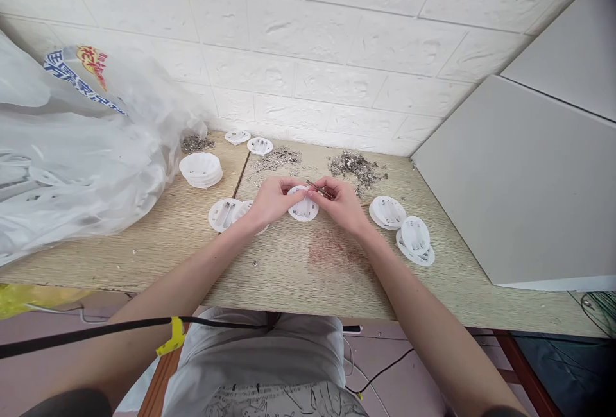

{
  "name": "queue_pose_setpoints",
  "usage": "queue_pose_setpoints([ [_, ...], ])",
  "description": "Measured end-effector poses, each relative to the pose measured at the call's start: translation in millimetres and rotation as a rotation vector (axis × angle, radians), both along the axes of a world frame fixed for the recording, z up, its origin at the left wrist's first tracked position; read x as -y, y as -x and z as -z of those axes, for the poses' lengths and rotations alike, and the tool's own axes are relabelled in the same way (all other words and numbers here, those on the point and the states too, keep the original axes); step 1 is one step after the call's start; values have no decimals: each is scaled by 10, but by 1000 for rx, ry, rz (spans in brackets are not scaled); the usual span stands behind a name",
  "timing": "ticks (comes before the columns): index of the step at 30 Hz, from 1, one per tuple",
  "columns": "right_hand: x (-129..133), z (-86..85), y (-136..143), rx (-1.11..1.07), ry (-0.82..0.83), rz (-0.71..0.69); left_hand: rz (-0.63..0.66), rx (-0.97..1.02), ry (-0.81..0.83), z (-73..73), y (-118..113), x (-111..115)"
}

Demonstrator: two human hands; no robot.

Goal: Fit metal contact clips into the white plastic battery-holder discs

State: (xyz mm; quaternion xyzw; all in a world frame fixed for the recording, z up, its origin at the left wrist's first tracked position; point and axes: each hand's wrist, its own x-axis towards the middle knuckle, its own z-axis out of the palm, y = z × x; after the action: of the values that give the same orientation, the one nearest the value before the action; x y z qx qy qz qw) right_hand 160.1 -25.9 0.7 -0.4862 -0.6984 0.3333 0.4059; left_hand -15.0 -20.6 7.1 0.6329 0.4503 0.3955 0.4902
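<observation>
Beside the white disc [303, 210], a thin tool [319, 190] slants away leftward.

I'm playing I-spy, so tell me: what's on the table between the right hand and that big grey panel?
A group of white discs, some overlapping, lies between the right hand and the grey panel, as the head view shows.

A wood-grain table [283, 285] bears white discs [201, 169], metal bits [355, 168] and a plastic bag [101, 173].
</observation>
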Motion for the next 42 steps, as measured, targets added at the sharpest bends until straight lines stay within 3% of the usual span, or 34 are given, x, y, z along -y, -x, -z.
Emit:
queue_pose_setpoints([
  [9, 26, -37, 11, 12, -16, -5, -17, -39, -75, 21, -6, -9],
  [31, 29, -26, 28, 42, -41, 21, -25, 30, -30, 25, -15, -19],
  [42, 47, -17, 48, 182, -225, 37, -23, -10, -40, 40, -6, -40],
])
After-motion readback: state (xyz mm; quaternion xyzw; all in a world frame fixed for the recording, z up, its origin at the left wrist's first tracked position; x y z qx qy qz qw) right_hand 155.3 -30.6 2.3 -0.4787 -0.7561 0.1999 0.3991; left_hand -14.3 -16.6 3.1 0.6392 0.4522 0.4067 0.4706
